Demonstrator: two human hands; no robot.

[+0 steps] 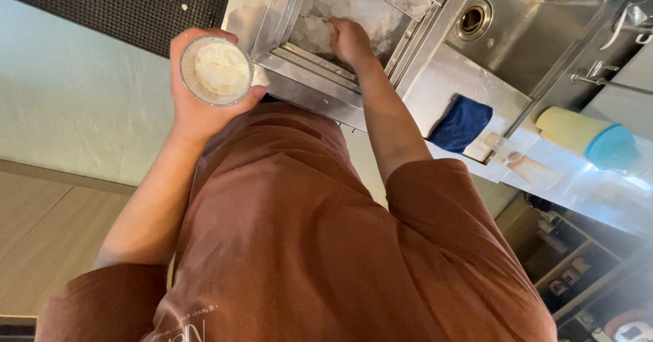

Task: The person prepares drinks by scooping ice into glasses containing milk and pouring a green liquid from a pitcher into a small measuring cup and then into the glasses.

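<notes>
Overhead, the left hand wraps its grip around a glass of pale ice, upper left. Right hand closes on a scoop in the steel ice bin, top centre. Blue cloth lies on the bench, right.

- I read even, soft indoor lighting, moderately bright.
- I note glare on the steel surface at right.
- Lower right corner is dim and blurred.
- Wide-angle distortion bends the frame edges.
</notes>
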